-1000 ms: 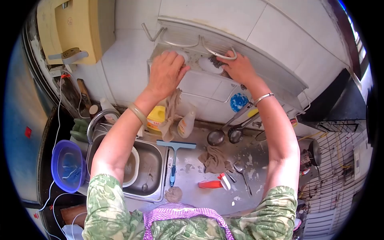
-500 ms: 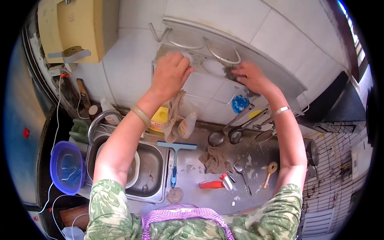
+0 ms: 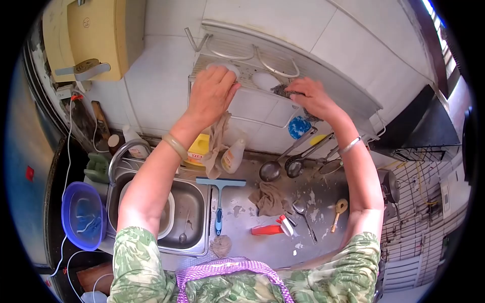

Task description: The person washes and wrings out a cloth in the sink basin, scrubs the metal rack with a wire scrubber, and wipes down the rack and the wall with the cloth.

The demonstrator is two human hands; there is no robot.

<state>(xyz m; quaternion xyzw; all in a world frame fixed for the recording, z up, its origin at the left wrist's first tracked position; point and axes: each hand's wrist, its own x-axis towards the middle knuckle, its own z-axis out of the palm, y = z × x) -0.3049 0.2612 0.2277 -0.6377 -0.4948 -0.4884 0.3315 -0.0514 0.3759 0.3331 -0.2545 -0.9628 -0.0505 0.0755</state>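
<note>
My left hand [image 3: 212, 93] is raised to the metal wall rack [image 3: 246, 64], its fingers curled beside a white round thing [image 3: 227, 67]. What lies inside those fingers is hidden. At the rack's right part, my right hand [image 3: 312, 97] has thumb and fingers bent on a dark grey, wiry scourer [image 3: 281, 91]. Between the hands, a white oval thing [image 3: 264, 81] rests on the rack. Under the right hand hang a blue-and-white scrubber [image 3: 299, 128] and several ladles, one being a steel ladle [image 3: 271, 171].
Below are a steel sink [image 3: 204, 214] and counter [image 3: 242, 242] with a blue squeegee [image 3: 219, 207], brown cloth [image 3: 270, 198], red-handled tool [image 3: 268, 230] and wooden-handled brush [image 3: 337, 214]. Bottles, including a yellow container [image 3: 198, 147], stand by the wall. A purple basin [image 3: 83, 217] is left.
The view has shifted slightly. My right hand has moved a little left along the rack, and more of the dark scourer shows by its fingers. My left hand stays nearly in place.
</note>
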